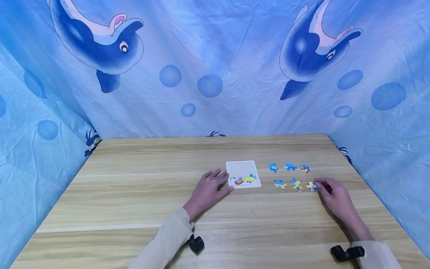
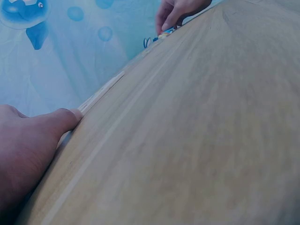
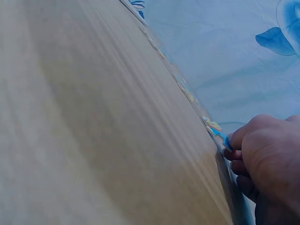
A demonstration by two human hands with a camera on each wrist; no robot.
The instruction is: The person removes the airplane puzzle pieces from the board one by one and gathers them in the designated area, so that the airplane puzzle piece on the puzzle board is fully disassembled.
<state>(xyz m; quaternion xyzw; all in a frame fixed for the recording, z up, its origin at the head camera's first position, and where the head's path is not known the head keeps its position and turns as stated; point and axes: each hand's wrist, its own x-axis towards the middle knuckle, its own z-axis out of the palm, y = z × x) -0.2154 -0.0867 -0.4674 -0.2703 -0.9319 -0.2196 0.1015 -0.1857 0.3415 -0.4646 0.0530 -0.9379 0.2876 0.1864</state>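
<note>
A white square puzzle board [image 1: 241,167] lies on the table, its lower part filled with a picture in yellow, red and blue. My left hand [image 1: 211,188] rests at its left side, fingers spread and fairly straight, fingertips and thumb touching the frame; in the left wrist view the thumb [image 2: 63,121] lies at its edge. To the right, my right hand [image 1: 335,197] pinches a blue-and-yellow jigsaw piece [image 1: 312,186] between thumb and fingers. The right wrist view has this piece [image 3: 218,133] tilted, with its near end hidden by the fingertips.
Several loose jigsaw pieces lie in two rows between board and right hand, among them a blue piece [image 1: 273,167] and a yellow-blue piece [image 1: 296,184]. The wooden table [image 1: 134,186] ends at a blue dolphin-print curtain [image 1: 235,112] behind and at both sides.
</note>
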